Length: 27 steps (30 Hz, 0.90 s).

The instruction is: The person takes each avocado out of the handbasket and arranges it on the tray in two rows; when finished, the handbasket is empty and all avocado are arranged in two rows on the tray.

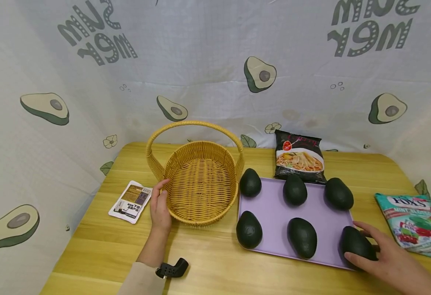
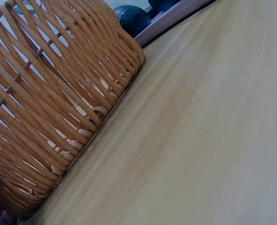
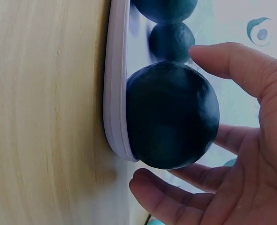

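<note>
At the lower right of the head view, we have our right hand (image 1: pixel 392 258) cupped around the avocado (image 1: pixel 357 242) that sits on the near right corner of the lilac tray (image 1: pixel 274 209). Our fingers (image 3: pixel 232 63) are spread and gently curved: in the right wrist view the thumb lies below the fruit, the other fingers arch over and behind it, and the dark skin fills the space between them. We cannot tell whether the fingers press on it or merely lie close around it. The avocado rests at the tray's raised rim, and its long axis runs from upper left to lower right in the head view, the broad end toward our palm.

Toward the left of the frame, our left hand (image 1: pixel 160 205) rests against the outer wall of the wicker basket (image 1: pixel 200 180), fingers held together and lightly curved along the weave, thumb near the rim. The basket stands upright on the table (image 1: pixel 101 246), just left of the tray, its handle arching overhead.

Five more avocados (image 1: pixel 302 237) lie on the tray, apart from one another. A noodle packet (image 1: pixel 299 157) leans behind the tray, a candy bag (image 1: pixel 414 223) lies right of it, and a small sachet (image 1: pixel 130 201) lies left of the basket.
</note>
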### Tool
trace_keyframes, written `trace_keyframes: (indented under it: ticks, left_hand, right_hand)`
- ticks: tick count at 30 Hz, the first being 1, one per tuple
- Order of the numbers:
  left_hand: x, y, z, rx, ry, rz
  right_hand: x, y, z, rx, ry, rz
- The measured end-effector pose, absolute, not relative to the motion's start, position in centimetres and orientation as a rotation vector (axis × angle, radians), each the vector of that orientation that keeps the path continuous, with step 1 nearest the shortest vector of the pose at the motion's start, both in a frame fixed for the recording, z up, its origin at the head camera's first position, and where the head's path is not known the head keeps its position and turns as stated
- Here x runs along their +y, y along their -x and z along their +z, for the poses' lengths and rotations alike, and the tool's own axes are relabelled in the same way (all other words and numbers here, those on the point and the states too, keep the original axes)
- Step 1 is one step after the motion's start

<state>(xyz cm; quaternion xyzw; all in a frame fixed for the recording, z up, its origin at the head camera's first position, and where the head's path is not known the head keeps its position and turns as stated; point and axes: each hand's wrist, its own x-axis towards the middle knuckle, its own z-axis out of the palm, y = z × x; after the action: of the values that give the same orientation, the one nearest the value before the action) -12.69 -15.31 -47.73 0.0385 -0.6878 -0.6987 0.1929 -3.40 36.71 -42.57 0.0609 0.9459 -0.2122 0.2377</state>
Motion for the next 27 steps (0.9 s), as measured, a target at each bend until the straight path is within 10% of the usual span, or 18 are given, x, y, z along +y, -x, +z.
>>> trace_keyframes:
  ticks: [27]
  left_hand:
    - [-16.1,12.3,-47.3,-1.995,-0.113,-1.921]
  right_hand:
    - [33.2,5.9,-39.5,2.889,-0.026,-0.547]
